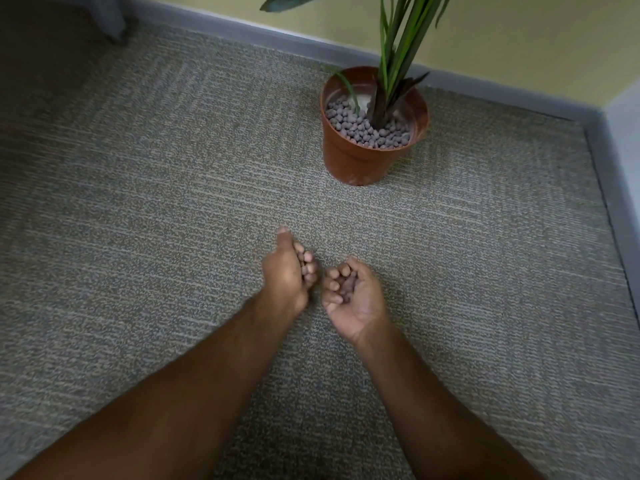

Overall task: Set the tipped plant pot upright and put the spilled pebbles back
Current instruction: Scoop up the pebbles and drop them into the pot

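Over on the far left, top corner, a pale furniture leg (112,19) stands on the carpet (138,202), well away from you. Now your left hand (289,271) comes in low over the carpet, turned on its edge, fingers (308,268) curled loosely inward into a half-closed cup; a few small brown pebbles seem to sit against them, though it is hard to be sure. Just beside it, not touching, your right hand (353,296) lies palm up, fingers bent over into a scoop, and it holds a small clutch of pebbles (348,284) in the hollow. Further right and farther from you, the pot (360,157) stands upright on the carpet, close to the grey skirting board (485,81) and the yellow wall (536,39). It holds a bed of grey-brown pebbles around the plant (398,64), whose green stems rise out of the top of view.
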`<action>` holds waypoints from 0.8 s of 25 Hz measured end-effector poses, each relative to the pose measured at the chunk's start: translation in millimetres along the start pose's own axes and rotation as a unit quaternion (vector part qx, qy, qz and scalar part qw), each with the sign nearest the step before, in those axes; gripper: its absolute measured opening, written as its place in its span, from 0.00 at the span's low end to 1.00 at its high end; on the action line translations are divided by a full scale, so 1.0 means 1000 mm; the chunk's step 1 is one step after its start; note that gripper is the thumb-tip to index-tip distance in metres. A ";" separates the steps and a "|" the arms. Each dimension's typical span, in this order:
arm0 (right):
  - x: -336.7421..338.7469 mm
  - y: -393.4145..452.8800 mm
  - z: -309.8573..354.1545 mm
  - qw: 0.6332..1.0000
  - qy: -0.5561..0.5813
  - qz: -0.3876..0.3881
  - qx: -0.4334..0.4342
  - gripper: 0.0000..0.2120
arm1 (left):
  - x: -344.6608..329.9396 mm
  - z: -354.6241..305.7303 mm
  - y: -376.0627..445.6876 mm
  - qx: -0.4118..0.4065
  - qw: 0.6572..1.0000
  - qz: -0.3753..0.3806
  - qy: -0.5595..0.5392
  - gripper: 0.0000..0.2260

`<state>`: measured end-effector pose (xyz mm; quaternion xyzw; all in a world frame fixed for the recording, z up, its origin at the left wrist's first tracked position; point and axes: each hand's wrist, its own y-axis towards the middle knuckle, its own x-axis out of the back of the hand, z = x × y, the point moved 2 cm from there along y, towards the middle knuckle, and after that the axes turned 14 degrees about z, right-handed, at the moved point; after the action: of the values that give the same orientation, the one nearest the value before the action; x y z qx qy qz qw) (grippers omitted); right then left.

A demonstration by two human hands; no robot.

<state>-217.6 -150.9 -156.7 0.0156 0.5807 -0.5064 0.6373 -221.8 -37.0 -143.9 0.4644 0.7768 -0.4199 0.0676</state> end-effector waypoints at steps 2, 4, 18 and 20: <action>-0.010 -0.003 0.003 0.999 0.005 -0.043 0.029 0.15 | -0.015 0.008 -0.003 0.037 0.993 0.001 -0.108 0.22; -0.018 -0.003 0.010 0.993 0.009 -0.094 0.074 0.15 | -0.026 0.012 -0.006 0.049 0.990 0.006 -0.130 0.21; -0.160 0.015 0.125 0.983 0.002 -0.004 0.184 0.14 | -0.154 -0.120 0.004 0.005 0.987 0.155 -0.034 0.19; -0.177 0.026 0.143 0.981 0.000 -0.017 0.192 0.15 | -0.168 -0.137 0.011 0.017 0.986 0.161 -0.035 0.22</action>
<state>-63.2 -114.0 9.2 0.1273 0.4732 -0.6193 0.6135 -80.1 -48.7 20.4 0.5696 0.6815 -0.4328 0.1542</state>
